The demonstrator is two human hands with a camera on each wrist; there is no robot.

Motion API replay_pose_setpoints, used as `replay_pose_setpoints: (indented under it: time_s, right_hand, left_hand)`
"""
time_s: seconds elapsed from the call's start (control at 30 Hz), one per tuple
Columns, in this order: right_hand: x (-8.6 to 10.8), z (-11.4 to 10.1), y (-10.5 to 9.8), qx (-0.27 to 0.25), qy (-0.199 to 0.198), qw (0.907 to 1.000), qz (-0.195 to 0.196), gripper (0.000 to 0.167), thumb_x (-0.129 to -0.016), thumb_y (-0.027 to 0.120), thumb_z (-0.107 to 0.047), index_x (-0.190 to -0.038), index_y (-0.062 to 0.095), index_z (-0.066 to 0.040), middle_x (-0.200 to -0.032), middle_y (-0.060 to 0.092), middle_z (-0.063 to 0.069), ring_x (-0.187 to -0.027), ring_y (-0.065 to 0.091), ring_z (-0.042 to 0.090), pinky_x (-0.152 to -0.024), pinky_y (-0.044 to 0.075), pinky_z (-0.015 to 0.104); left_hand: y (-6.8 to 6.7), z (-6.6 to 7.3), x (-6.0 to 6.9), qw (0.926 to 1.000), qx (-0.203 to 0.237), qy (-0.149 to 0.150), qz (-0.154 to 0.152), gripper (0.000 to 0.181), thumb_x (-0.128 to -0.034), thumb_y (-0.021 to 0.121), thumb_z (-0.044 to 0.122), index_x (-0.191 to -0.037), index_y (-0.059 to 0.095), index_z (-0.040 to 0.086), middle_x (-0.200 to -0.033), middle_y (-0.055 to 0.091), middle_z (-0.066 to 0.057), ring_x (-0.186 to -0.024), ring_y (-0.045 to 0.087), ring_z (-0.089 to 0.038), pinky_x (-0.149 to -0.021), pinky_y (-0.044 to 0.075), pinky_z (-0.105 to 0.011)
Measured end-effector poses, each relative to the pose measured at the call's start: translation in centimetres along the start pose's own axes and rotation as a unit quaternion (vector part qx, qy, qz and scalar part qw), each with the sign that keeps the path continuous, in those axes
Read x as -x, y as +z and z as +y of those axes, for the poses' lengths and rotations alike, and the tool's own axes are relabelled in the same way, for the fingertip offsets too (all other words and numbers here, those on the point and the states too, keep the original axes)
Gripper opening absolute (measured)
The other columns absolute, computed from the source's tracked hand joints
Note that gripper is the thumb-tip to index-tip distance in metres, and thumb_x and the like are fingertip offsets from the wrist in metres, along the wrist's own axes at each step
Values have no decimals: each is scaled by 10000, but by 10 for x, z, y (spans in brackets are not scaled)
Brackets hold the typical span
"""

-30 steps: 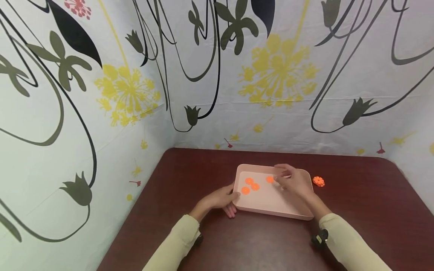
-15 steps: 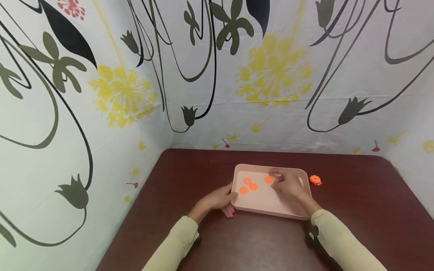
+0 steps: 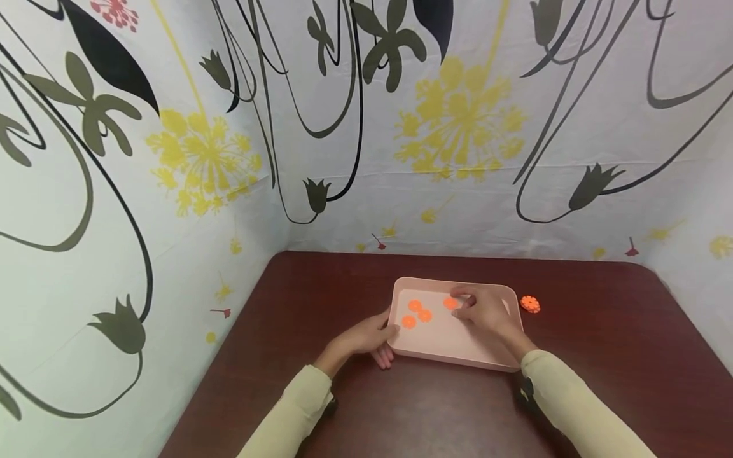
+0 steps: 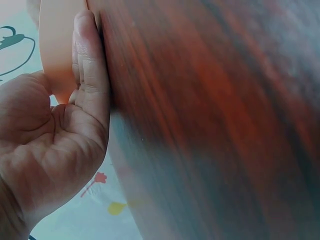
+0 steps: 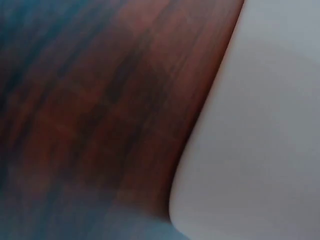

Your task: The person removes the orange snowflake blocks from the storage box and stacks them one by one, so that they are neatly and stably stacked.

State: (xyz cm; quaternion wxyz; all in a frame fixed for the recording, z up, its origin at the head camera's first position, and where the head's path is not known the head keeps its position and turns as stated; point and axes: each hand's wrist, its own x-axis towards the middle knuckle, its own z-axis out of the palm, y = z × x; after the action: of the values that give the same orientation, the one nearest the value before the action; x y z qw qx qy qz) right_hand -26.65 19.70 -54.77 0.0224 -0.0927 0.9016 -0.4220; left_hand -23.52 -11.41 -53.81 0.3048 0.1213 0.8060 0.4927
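My left hand grips the left end of a shallow pink tray, thumb over the rim and fingers along the outside. The left wrist view shows the tray's edge between the thumb and fingers of that hand. Inside the tray, three flat orange discs lie in a group at the left. My right hand reaches over the tray, its fingers and thumb bent about another orange disc. Whether they pinch it is unclear. In the right wrist view the right hand is out of sight.
A scalloped orange piece, perhaps several discs stacked, sits on the table just beyond the tray's right end. The dark red-brown table meets a flower-patterned cloth at its back and left.
My right hand has moved left and lower over the tray, its fingertips now on either side of the lone disc. The left hand keeps its grip; the whole view has shifted slightly.
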Motion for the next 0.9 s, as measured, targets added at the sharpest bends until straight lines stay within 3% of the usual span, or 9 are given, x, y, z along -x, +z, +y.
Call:
replay_pose_setpoints:
  time_s: [0.1, 0.23, 0.63, 0.9]
  right_hand:
    - [-1, 1, 0, 30, 53, 10000, -66, 471, -876, 846, -75, -1329, 718, -90, -994, 724, 119, -724, 536, 158, -530, 450, 221]
    - [-3, 2, 0, -16, 118, 9998, -144, 461, -883, 845, -90, -1327, 723, -107, -941, 706, 98, -673, 526, 153, -523, 452, 228]
    - [-5, -2, 1, 85, -34, 9999, -67, 368, -888, 830, -67, -1247, 749, -71, -1072, 755, 110, -801, 583, 182, -564, 480, 217]
    - [-6, -1, 2, -113, 238, 9996, -26, 325, -879, 838, -51, -1183, 722, -46, -933, 668, 109, -770, 568, 176, -532, 486, 230]
  left_hand:
    - [0, -1, -1, 10000, 27, -1, -15, 704, -1120, 506, 276, -1709, 140, 151, -721, 734, -177, -539, 728, -240, -544, 666, -449]
    - [0, -2, -2, 10000, 37, -29, -19, 701, -1119, 506, 273, -1708, 146, 149, -723, 736, -174, -541, 734, -245, -544, 666, -449]
    - [-1, -2, -2, 9999, 115, -2, -17, 665, -1124, 486, 256, -1700, 174, 138, -718, 733, -185, -543, 730, -242, -550, 668, -459]
    - [0, 0, -2, 9999, 149, -47, -27, 674, -1122, 495, 256, -1701, 171, 135, -721, 734, -190, -544, 730, -244, -552, 668, -460]
